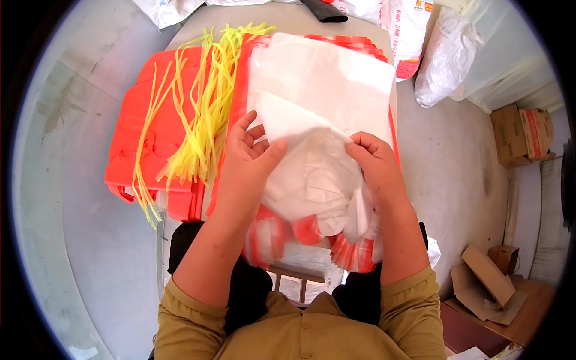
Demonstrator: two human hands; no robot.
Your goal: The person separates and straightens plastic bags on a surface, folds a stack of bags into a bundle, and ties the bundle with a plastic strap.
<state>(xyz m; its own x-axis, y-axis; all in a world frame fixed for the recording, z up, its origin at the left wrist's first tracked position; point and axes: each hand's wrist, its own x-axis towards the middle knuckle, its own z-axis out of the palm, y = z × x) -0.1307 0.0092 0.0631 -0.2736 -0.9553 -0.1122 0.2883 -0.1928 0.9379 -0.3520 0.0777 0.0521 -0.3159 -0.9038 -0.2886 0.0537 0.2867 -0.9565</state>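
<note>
A stack of white plastic bags with red edges (324,66) lies in front of me on the table. The top white plastic bag (321,162) is folded back toward me and bunches up over the near edge. My right hand (373,155) pinches this bag's edge between thumb and fingers. On the other side, my left hand (252,150) has its fingers apart beside the bag, the thumb close to the film; whether it touches is hard to tell. Red-and-white bag ends (267,237) hang down at the near side.
Left of the stack, yellow plastic strips (207,114) lie over a pile of red bags (150,114). A black object (324,10) rests at the table's far edge. White sacks (447,57) stand behind right, and cardboard boxes (510,135) sit on the right.
</note>
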